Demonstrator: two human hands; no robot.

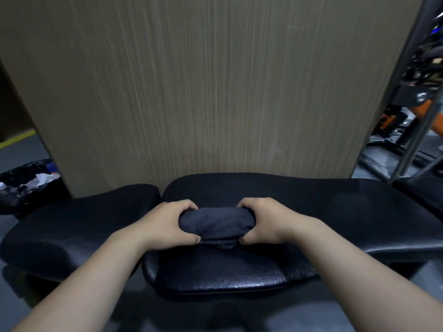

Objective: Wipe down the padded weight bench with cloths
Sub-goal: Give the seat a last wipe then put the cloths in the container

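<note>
A black padded weight bench (335, 212) stretches across the lower half of the head view, with a separate black seat pad (72, 231) to its left. A dark grey cloth (215, 222), rolled into a thick bundle, sits on the bench's middle. My left hand (167, 224) grips the cloth's left end and my right hand (266, 221) grips its right end. Both hands have their fingers curled over the top and their thumbs underneath. A loose flap of the cloth hangs below between my thumbs.
A tall wood-grain panel (203, 92) stands right behind the bench. A black-lined waste bin (28, 183) with paper scraps sits on the floor at the left. Metal gym equipment and orange parts (407, 116) crowd the right side. A yellow floor line (16, 140) runs at far left.
</note>
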